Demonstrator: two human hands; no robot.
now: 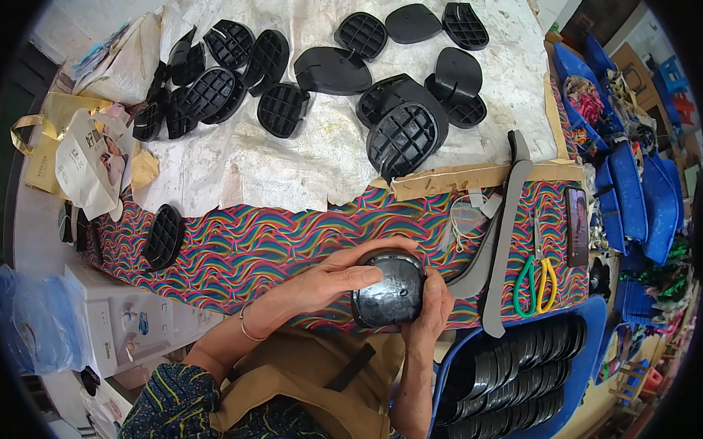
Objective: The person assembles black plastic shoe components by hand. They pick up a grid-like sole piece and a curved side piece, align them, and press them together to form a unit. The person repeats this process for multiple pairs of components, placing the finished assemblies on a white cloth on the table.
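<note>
A glossy black domed plastic shell [389,297] is gripped between my two hands over the near edge of the table. Along its upper left side lies my left hand [348,275], the thumb resting on the shiny top. My right hand [434,306] clasps its right side, the fingers partly hidden behind it. Beyond my hands, several similar black pieces are spread on a white sheet [291,175]. Some show a ribbed grid underside, such as the front piece [405,138]; others, such as the oval one [333,70], show a smooth face.
Right of my hands lie grey curved strips [505,240], green-and-yellow-handled scissors [536,284] and a phone [576,226]. A blue bin [595,336] beside me holds rows of black shells. One ribbed piece [163,238] sits on the patterned cloth [250,251], near paper bags [90,160].
</note>
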